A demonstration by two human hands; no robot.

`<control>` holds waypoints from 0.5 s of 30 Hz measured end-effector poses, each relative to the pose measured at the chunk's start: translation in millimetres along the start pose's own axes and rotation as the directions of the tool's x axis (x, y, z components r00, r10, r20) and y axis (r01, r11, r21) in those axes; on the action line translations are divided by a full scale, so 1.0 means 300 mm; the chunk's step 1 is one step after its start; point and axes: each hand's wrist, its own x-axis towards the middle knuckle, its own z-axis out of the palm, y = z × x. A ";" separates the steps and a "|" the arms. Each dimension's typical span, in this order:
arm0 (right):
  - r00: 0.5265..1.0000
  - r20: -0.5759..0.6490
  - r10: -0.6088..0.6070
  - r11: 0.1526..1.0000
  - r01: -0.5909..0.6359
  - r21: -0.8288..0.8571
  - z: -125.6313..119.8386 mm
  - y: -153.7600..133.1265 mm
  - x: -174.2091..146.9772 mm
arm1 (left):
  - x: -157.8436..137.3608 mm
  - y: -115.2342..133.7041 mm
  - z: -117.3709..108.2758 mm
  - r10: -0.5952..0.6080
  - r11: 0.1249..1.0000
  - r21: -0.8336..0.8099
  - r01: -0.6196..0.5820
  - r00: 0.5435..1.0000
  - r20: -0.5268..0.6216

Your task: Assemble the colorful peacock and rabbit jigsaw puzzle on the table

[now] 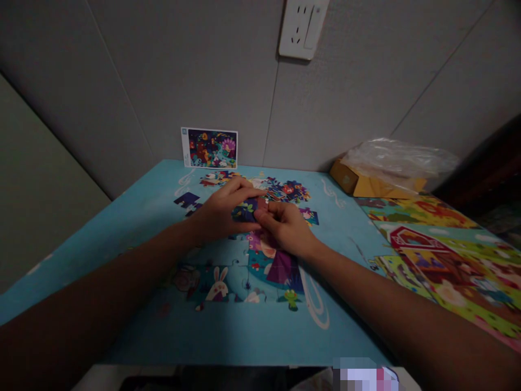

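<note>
Above the tabletop, my left hand [223,209] has its thumb and fingers along opposite edges of a dark blue jigsaw puzzle piece [245,210] with green leaves. My right hand [287,225] pinches a reddish-brown puzzle piece [262,204] at its right side; whether the two pieces are joined I cannot tell. Just below my hands lies a partly joined puzzle [244,277], showing a white rabbit, a light blue stream and a purple shape. My hands hide its upper part. Loose puzzle pieces [288,190] are heaped behind my hands, and a dark piece [186,200] lies to the left.
A picture card [211,148] leans against the wall at the back of the blue table [134,217]. At the right are a yellow box [366,182] with clear plastic [401,157] over it and a colourful farm picture [451,266]. A socket [303,30] is on the wall.
</note>
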 end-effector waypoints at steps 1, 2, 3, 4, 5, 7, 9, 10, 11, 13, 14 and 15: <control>1.000 0.001 -0.002 1.000 0.002 0.016 0.003 0.004 0.001 | -0.002 -0.005 0.002 0.003 1.000 0.002 -0.003 1.000 0.001; 1.000 -0.001 -0.005 1.000 0.005 0.024 0.005 0.008 0.002 | -0.004 -0.012 0.001 0.006 1.000 0.008 -0.006 1.000 0.004; 1.000 -0.002 -0.004 1.000 0.004 0.026 0.006 0.013 0.005 | -0.006 -0.019 0.000 0.007 1.000 0.017 -0.007 1.000 0.013; 1.000 -0.002 0.001 1.000 -0.001 0.021 0.005 0.018 0.008 | -0.008 -0.026 -0.002 0.011 1.000 0.027 -0.012 1.000 0.020; 1.000 -0.009 0.005 1.000 -0.005 0.007 0.000 0.023 0.014 | -0.009 -0.032 -0.003 0.014 0.999 0.040 -0.015 1.000 0.025; 0.997 -0.072 -0.004 0.998 -0.001 -0.061 -0.023 0.032 0.029 | -0.009 -0.039 -0.004 0.007 0.997 0.071 -0.008 1.000 0.020; 0.979 -0.201 -0.031 0.983 -0.007 -0.185 -0.068 0.041 0.048 | -0.007 -0.047 -0.004 -0.047 0.993 0.110 0.046 0.999 0.002; 0.958 -0.282 -0.045 0.965 -0.031 -0.260 -0.097 0.045 0.058 | -0.005 -0.052 -0.005 -0.097 0.986 0.139 0.097 0.995 -0.005; 0.934 -0.355 -0.046 0.942 -0.078 -0.326 -0.131 0.049 0.068 | -0.003 -0.058 -0.006 -0.164 0.970 0.180 0.162 0.986 -0.007; 0.872 -0.488 -0.034 0.883 -0.203 -0.424 -0.202 0.060 0.083 | -0.001 -0.074 -0.015 -0.333 0.898 0.307 0.316 0.943 0.002; 0.840 -0.542 -0.026 0.847 -0.269 -0.458 -0.237 0.067 0.088 | -0.002 -0.082 -0.022 -0.431 0.832 0.391 0.393 0.902 0.010; 0.812 -0.583 -0.021 0.804 -0.332 -0.492 -0.270 0.075 0.093 | -0.004 -0.090 -0.032 -0.531 0.748 0.481 0.458 0.847 0.019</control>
